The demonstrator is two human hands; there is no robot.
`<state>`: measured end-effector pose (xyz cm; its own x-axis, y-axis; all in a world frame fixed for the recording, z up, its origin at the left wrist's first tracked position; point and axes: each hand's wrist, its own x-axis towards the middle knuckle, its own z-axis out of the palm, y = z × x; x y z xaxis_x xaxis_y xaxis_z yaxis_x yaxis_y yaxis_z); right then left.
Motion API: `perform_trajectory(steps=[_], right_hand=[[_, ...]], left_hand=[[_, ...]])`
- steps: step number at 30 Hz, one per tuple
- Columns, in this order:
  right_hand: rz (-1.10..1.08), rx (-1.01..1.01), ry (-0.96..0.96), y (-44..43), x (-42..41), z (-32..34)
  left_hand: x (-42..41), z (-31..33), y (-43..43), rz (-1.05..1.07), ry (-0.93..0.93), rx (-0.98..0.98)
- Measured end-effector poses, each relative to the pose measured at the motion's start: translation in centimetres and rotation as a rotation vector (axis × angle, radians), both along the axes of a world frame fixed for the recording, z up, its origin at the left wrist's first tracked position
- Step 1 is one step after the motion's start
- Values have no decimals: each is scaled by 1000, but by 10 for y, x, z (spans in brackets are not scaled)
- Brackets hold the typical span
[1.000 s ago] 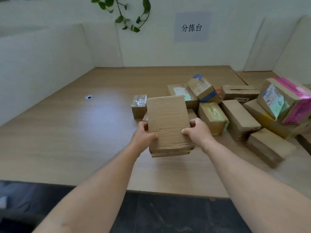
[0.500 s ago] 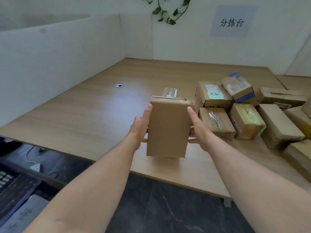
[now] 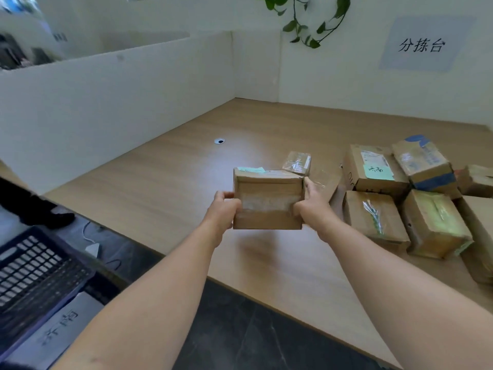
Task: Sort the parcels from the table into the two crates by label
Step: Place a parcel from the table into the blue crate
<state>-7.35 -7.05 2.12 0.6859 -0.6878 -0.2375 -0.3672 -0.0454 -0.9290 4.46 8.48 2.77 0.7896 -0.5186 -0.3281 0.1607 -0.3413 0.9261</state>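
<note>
I hold a brown cardboard parcel (image 3: 268, 198) in the air above the near part of the wooden table (image 3: 165, 177). My left hand (image 3: 224, 209) grips its left side and my right hand (image 3: 310, 206) grips its right side. A green label edge shows on the parcel's top face, which is turned away from me. Several other parcels (image 3: 373, 220) lie on the table to the right; one (image 3: 373, 169) carries a green label with handwriting. A dark blue slotted crate (image 3: 34, 273) stands on the floor at the lower left, with a white sign on its front.
White partition walls (image 3: 106, 97) enclose the table's left and back. A small round grommet (image 3: 219, 141) sits in the tabletop. A sign (image 3: 421, 45) and a trailing plant (image 3: 306, 20) hang on the back wall. Cables and a white adapter (image 3: 92, 248) lie on the dark floor.
The parcel has been tipped so its end faces me and its labelled top shows. The view has swung left and down, bringing the blue crate into sight.
</note>
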Motion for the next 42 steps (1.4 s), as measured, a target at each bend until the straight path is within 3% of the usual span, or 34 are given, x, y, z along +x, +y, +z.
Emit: perform_trajectory(steps=[7,13,23,25,27,29,31,37,42], right_hand=[[146,146,158,-3,8,-21],[205,-78,364,-4,9,-44],[401,-162,403,-9,6,-63],[406,-43,362,-9,6,-60],[333,14,273,-7,4,-55],[181,-200,263,-9,7,-57],[43,-409,291,-15,13,-57],[260,-426,417,-27,33,-54],[137,-562,525,-33,34,-53]], left_hand=[[3,-30,8,10,132,180],[-14,-62,17,7,213,188],[-16,-69,18,-59,124,142],[-13,-69,22,48,-5,199],[-6,-70,27,285,-139,307],[-2,-73,31,411,-164,413],[-1,-76,31,372,-95,469],[-4,-81,27,288,141,343],[8,-67,29,428,23,267]])
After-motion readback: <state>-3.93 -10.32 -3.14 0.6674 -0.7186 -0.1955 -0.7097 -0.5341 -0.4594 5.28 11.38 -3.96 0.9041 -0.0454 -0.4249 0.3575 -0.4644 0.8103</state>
